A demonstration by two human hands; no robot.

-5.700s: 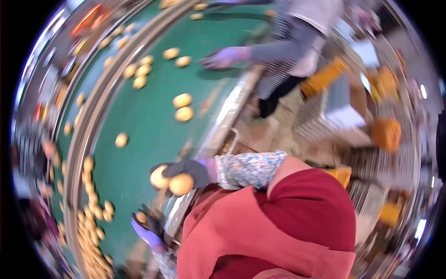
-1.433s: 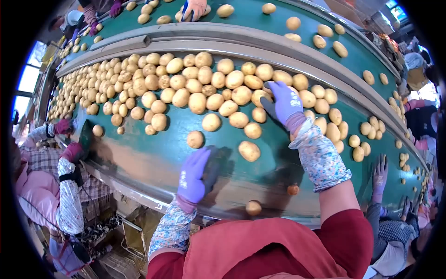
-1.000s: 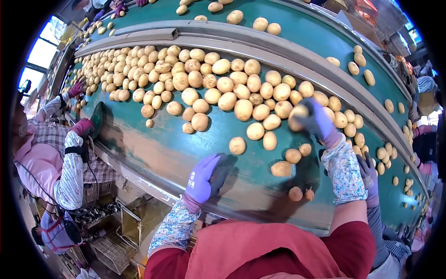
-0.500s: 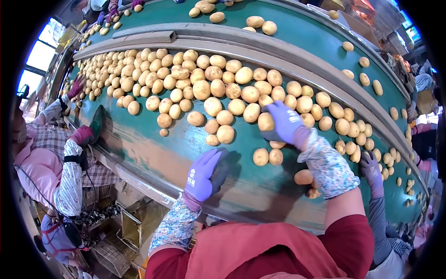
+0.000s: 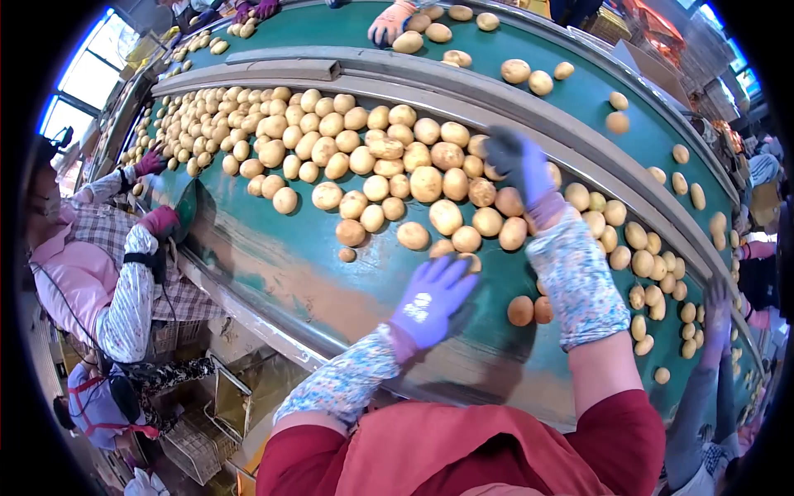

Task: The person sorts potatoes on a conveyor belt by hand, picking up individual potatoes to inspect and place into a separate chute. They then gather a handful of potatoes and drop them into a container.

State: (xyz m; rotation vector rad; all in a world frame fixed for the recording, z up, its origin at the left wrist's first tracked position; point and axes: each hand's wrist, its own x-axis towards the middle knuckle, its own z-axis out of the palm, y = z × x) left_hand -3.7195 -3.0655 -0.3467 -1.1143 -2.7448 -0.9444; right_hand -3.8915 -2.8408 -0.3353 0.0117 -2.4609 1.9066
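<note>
Potatoes lie in a long crowded band on the green conveyor belt. My left hand, in a purple glove, is spread low over the belt, its fingertips beside a potato at the near edge of the band. Farther right, my right hand reaches over the upper side of the band near the metal rail; it is blurred and its fingers, dark on their inner side, are hard to make out. Two brownish potatoes sit apart on the belt below my right hand.
A metal divider separates this belt from a far belt with scattered potatoes and a co-worker's orange-gloved hand. At left, a co-worker in pink reaches onto the belt. Another co-worker's gloved hand is at right.
My left hand has moved right and up, toward the potatoes. My right hand has left the potato it was at and moved up toward the rail. An orange-gloved hand has appeared at the far belt.
</note>
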